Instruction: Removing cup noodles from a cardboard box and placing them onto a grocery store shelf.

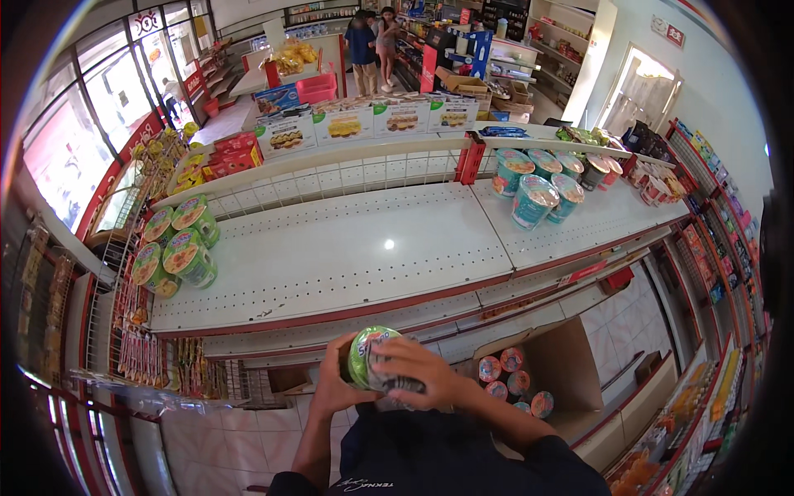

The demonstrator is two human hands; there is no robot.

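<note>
A green cup [361, 359] is resting between the left hand [334, 379] and right hand [418, 374], before the shelf's [356, 248] red front edge. Both hands' fingers are clasping it, the right ones hiding much of its side. Beyond, white shelf is stretching widely between four green cups [189, 258] and some blue cups [535, 202]. The right forearm is partly covering cups [518, 382] in a box [571, 364].

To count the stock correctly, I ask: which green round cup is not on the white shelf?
The green round cup held between the left grip and right grip; the four other green cups stand at the left end of the white perforated shelf.
</note>
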